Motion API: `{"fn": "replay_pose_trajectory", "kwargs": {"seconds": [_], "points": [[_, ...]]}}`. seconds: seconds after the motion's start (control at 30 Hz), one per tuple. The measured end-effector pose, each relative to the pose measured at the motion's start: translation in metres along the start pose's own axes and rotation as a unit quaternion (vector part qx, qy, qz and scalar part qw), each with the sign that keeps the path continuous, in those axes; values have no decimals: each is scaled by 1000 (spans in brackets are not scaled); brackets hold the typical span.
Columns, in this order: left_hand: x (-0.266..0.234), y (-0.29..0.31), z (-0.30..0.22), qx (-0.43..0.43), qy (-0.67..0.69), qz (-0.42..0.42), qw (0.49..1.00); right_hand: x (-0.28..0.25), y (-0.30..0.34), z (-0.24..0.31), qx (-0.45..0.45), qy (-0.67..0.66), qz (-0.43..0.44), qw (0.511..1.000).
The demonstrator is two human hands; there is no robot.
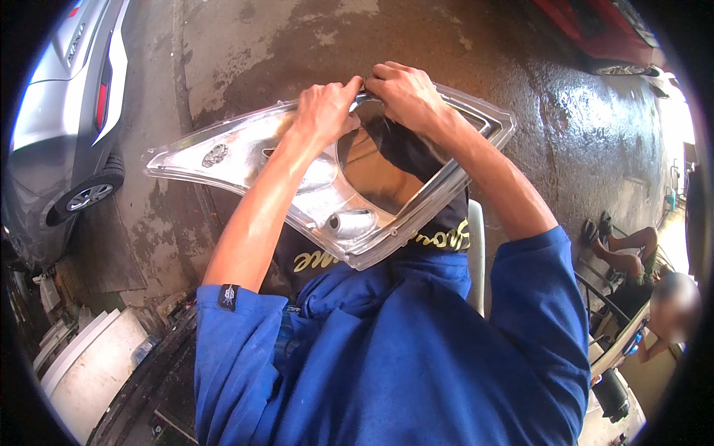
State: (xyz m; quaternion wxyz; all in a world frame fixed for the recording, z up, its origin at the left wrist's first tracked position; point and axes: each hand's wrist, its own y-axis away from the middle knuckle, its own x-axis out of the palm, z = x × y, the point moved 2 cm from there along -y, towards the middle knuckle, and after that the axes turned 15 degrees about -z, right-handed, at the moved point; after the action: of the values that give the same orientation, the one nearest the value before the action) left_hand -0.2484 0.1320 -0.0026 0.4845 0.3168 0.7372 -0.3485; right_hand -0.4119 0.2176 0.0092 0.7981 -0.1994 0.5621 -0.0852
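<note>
Across my lap rests a car headlight [223, 152], a long housing with a chrome reflector inside and a clear rim around it, tapering to a point on the left. A large dark round area takes up its right half, and a small chrome tube [351, 222] stands near its front edge. My left hand [327, 111] is closed on the far edge, its thumb reaching down inside. Close beside it, my right hand [405, 93] is closed on the same edge with bent fingers. Whether a small piece sits between the fingertips is hidden.
A silver car [63, 126] stands at the left, a red car [595, 30] at the far right. White containers [97, 372] sit at the lower left. On the right, another person [639, 282] sits near a railing. The concrete floor [587, 119] looks wet.
</note>
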Motion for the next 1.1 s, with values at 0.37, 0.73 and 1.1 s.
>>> {"fn": "replay_pose_trajectory", "kwargs": {"seconds": [0.37,0.73,1.1], "points": [[-5,3,-10,-58,-19,-29,998,-1,-8,-1,-3,-4,-1,1000],[-15,15,-16,-16,-59,-119,991,8,-4,-4,-109,-31,-34,993],[-7,19,-16,-73,28,-126,989,8,-20,-14,-162,-55,24,985]]}}
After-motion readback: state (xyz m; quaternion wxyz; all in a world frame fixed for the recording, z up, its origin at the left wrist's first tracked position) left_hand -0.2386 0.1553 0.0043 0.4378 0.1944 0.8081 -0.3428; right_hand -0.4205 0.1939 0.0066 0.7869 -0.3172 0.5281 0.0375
